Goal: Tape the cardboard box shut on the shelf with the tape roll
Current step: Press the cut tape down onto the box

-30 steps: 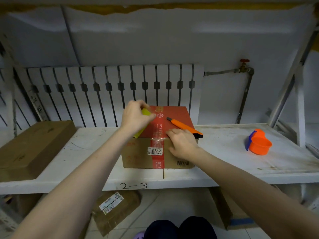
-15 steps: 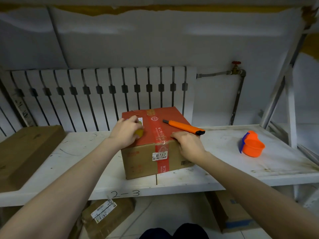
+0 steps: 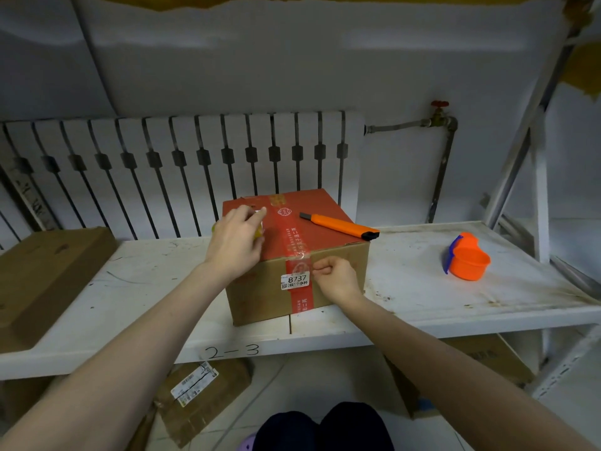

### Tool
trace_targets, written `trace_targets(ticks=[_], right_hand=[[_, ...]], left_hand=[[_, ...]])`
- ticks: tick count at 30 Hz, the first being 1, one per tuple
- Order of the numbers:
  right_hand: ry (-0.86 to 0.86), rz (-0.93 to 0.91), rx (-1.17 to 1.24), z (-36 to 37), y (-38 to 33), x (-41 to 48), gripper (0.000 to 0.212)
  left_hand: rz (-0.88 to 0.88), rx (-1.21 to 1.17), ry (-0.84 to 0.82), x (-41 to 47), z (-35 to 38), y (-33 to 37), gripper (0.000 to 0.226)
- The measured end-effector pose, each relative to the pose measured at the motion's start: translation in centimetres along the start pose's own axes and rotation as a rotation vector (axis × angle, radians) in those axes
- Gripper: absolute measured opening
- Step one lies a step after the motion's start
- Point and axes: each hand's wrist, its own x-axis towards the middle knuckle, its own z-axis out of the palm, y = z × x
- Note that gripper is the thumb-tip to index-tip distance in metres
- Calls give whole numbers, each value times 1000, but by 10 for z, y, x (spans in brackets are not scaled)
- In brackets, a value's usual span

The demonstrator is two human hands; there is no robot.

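A cardboard box (image 3: 338, 265) with a red top stands at the front of the white shelf (image 3: 422, 288). A red tape strip runs over its top and down its front face, past a white label reading 8737. My left hand (image 3: 234, 245) rests on the box's top left edge, closed around a yellow tape roll (image 3: 258, 234) that is mostly hidden. My right hand (image 3: 338, 278) presses on the front face, its fingertips pinched at the tape's edge just under the top rim. Clear tape glints there.
An orange utility knife (image 3: 341, 225) lies on the box's top right. An orange and blue cup (image 3: 468, 262) sits on the shelf to the right. A flat brown box (image 3: 42, 278) lies on the left. A radiator stands behind; more boxes lie under the shelf.
My right hand dropped from the box's top right corner to the front face by the tape. My left hand with the roll moved down to the top left edge.
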Motion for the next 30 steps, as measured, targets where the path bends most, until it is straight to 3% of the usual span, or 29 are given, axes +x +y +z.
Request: trace_targets(ticks=[4, 9, 15, 21, 30], right_hand=[[57, 31, 86, 11, 0, -10, 12], [91, 25, 148, 20, -4, -18, 17], [91, 20, 227, 26, -8, -21, 13], [82, 114, 432, 27, -12, -19, 18], [65, 167, 430, 33, -13, -17, 22]], left_hand=[[118, -105, -10, -17, 8, 22, 33], [30, -31, -137, -28, 23, 29, 45], [-4, 1, -141, -31, 30, 29, 52], [-19, -9, -130, -32, 32, 25, 46], [30, 82, -147, -28, 28, 11, 43]])
